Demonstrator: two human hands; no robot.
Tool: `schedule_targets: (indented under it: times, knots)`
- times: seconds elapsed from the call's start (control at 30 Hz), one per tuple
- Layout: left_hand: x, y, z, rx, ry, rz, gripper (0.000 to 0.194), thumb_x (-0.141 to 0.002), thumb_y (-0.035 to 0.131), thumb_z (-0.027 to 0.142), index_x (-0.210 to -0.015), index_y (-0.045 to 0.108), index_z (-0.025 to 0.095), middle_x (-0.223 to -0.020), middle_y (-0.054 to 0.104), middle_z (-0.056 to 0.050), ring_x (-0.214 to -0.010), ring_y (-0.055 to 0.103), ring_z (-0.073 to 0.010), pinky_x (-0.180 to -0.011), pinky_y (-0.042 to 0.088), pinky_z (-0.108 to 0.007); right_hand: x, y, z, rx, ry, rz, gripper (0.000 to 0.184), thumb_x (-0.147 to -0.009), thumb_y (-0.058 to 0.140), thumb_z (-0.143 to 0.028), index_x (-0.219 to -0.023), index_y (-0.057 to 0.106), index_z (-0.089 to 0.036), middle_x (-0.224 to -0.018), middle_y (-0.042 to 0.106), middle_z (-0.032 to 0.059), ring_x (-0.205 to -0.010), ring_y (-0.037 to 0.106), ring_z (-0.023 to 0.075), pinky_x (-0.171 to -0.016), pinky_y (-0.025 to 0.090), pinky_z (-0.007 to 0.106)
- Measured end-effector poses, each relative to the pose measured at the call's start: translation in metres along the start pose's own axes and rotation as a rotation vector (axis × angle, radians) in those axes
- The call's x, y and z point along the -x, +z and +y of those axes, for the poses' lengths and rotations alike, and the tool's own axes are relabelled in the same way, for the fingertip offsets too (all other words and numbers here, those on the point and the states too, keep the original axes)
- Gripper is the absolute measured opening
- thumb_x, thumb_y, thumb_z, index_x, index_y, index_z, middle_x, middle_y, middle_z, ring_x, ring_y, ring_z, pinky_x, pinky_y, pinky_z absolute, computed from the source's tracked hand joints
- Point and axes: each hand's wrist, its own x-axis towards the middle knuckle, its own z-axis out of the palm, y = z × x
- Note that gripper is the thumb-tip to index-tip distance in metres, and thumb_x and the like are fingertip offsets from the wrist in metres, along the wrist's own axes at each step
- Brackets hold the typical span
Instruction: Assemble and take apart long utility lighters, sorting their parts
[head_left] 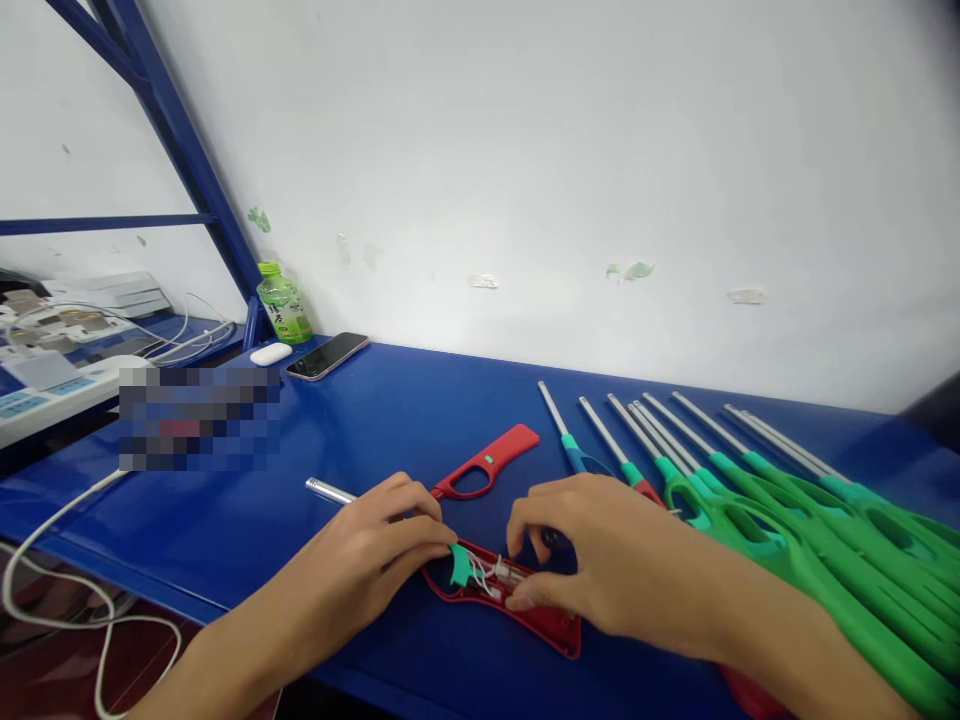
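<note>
An opened red lighter half-shell [544, 622] lies on the blue table [420, 420] near its front edge, with white wires and a teal trigger piece [459, 566] showing inside. Its metal tube [330, 490] sticks out to the left. My left hand [375, 555] lies over the tube end, fingers pressed on the shell beside the teal piece. My right hand [592, 560] is curled over the shell's middle, thumb and fingers pinching at the inner parts. The matching red cover half [487, 463] lies just behind both hands.
A row of several green-handled long lighters [787, 520] fills the right side of the table. At the back left are a phone [327, 355], a white case [270, 353] and a green bottle [283, 302]. A white cable [52, 540] hangs off the left edge.
</note>
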Motion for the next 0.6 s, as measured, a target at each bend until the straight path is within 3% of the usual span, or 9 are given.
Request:
schedule_targets:
  times: [0.17,0.3,0.5,0.6]
  knots:
    - [0.007,0.007,-0.003,-0.017,-0.014,0.008,0.030,-0.111,0.043,0.006,-0.115,0.067,0.023,-0.109,0.067,-0.002,-0.096,0.063,-0.0134,-0.083,0.049,-0.022,0.001,0.001,-0.001,0.038,0.032,0.010,0.015,-0.090,0.079,-0.044,-0.088,0.075,-0.030,-0.086,0.076,-0.0041,-0.078,0.064,0.0182,-0.065,0.034,0.031]
    - [0.007,0.000,0.000,-0.025,-0.056,0.004,0.032,-0.109,0.042,0.003,-0.116,0.064,0.024,-0.111,0.067,-0.001,-0.094,0.066,-0.0106,-0.084,0.049,-0.019,0.005,0.003,-0.002,0.061,-0.004,0.046,0.015,-0.092,0.073,-0.040,-0.083,0.072,-0.028,-0.085,0.076,-0.0039,-0.075,0.064,0.0172,-0.064,0.032,0.031]
    - [0.004,-0.026,-0.014,-0.145,-0.169,0.111,0.018,-0.110,0.054,0.017,-0.110,0.069,0.026,-0.106,0.073,0.002,-0.093,0.070,-0.0132,-0.084,0.051,-0.023,0.007,0.008,-0.005,0.097,-0.070,0.073,0.013,-0.090,0.069,-0.027,-0.078,0.064,-0.025,-0.080,0.072,-0.0039,-0.069,0.059,0.0148,-0.061,0.028,0.032]
    - [0.005,-0.026,-0.023,-0.210,-0.199,0.128,0.020,-0.108,0.057,0.019,-0.108,0.075,0.026,-0.103,0.077,0.001,-0.087,0.072,-0.0173,-0.080,0.053,-0.028,0.007,0.011,-0.006,0.140,-0.101,0.090,0.012,-0.086,0.069,-0.021,-0.078,0.060,-0.024,-0.080,0.068,-0.0042,-0.065,0.055,0.0142,-0.059,0.026,0.032]
